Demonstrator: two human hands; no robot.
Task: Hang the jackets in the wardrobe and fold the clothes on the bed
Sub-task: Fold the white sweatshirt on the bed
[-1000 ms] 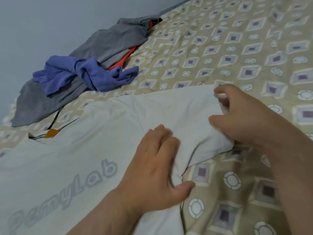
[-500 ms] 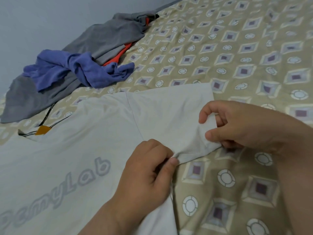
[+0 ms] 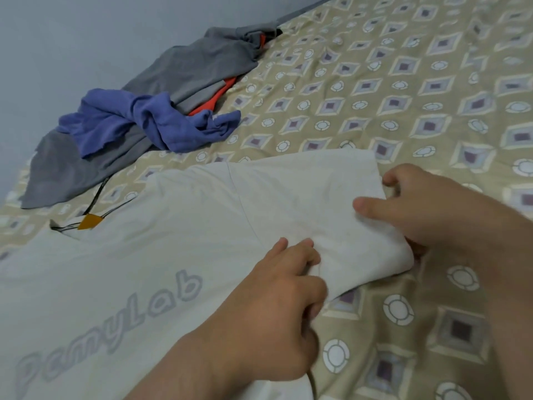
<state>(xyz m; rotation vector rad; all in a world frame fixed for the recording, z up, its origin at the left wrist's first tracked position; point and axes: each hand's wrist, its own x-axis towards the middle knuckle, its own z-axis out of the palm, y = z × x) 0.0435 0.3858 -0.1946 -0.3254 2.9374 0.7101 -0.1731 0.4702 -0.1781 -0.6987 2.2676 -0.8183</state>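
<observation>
A white T-shirt (image 3: 161,243) with grey lettering lies spread flat on the bed, its collar with a yellow tag at the left. Its right sleeve (image 3: 311,197) points toward the middle of the bed. My left hand (image 3: 277,310) grips the shirt's side edge just under that sleeve, fingers curled into the cloth. My right hand (image 3: 432,215) pinches the sleeve's end, thumb on top and fingers tucked beneath, and the sleeve's lower edge is bunched up there.
A grey garment (image 3: 178,79) with orange trim lies crumpled near the wall at the back left, with a blue garment (image 3: 144,122) heaped on it. The patterned beige bedcover (image 3: 403,96) stretches to the right and back. A blue-grey wall (image 3: 86,39) borders the bed.
My right hand shifted along the sleeve's end and now pinches it higher up. My left hand went from pressing flat to gripping the shirt's edge. The sleeve has bunched between both hands.
</observation>
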